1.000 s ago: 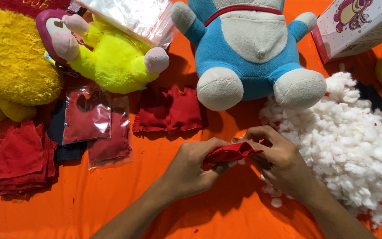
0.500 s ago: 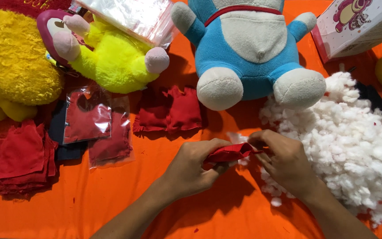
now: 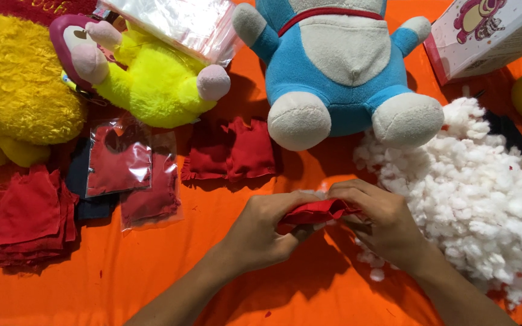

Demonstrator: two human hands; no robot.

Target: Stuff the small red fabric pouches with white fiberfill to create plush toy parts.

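Note:
My left hand (image 3: pixel 264 232) and my right hand (image 3: pixel 382 220) meet over the orange cloth (image 3: pixel 152 284), both gripping a small red fabric pouch (image 3: pixel 318 211). A bit of white stuffing shows at the pouch's top edge under my right fingers. The big pile of white stuffing (image 3: pixel 484 199) lies just right of my right hand, touching it. Two stuffed red cushions (image 3: pixel 231 151) rest a little beyond my left hand.
A blue and white plush (image 3: pixel 339 66) sits at the back centre, a yellow-green plush (image 3: pixel 146 78) and a fuzzy yellow plush (image 3: pixel 13 84) at the left. Bagged red pieces (image 3: pixel 122 163) and a stack of red fabric squares (image 3: pixel 22 220) lie left. A pink box (image 3: pixel 484 33) stands back right.
My right fingers have shifted slightly along the pouch's top edge and pressed in toward my left hand. The pouch stays in the same spot.

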